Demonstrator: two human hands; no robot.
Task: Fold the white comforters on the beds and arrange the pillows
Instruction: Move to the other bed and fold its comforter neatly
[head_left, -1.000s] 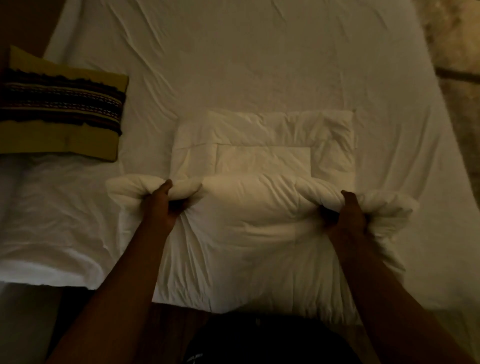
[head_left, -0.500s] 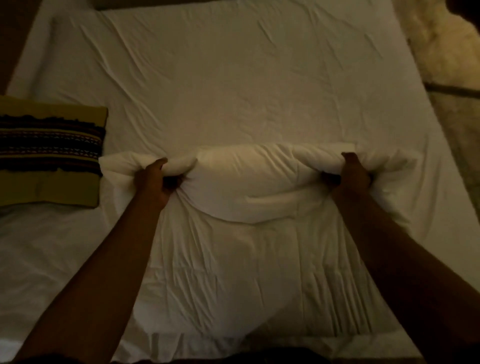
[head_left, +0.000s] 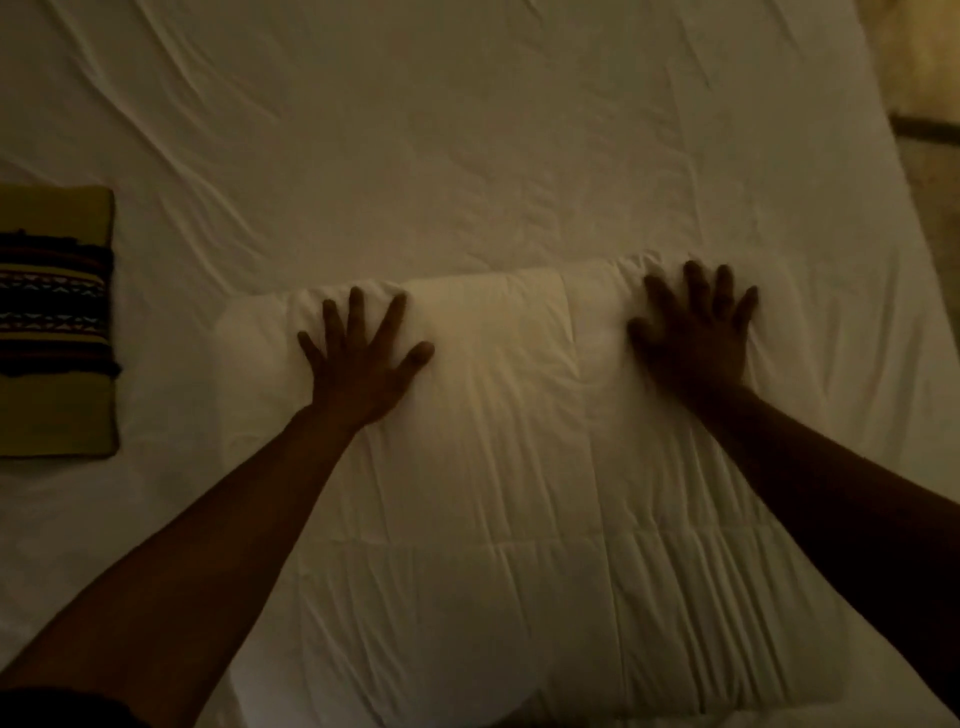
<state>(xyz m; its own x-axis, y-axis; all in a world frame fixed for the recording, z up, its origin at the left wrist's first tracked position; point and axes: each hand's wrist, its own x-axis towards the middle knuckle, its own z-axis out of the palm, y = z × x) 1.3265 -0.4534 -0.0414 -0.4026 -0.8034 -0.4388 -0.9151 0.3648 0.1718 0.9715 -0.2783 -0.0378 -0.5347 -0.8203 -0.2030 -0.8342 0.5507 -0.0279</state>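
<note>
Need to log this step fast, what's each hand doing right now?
Left hand: open, fingers spread, pressing flat on the folded comforter.
Right hand: open, fingers spread, pressing the comforter too.

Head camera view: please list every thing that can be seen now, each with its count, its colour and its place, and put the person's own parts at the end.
comforter: one, white, folded, on the bed in the near centre of the view.
bed sheet: one, white, creased, covers the whole bed under and around the comforter.
pillow: one, olive-yellow with a dark patterned band, at the left edge on the sheet, apart from the comforter.
floor: one strip, pale brown, at the top right beyond the bed edge; too blurred to tell more.
left hand: one, flat with fingers spread, presses on the far left part of the comforter.
right hand: one, flat with fingers spread, presses on the far right part of the comforter.
</note>
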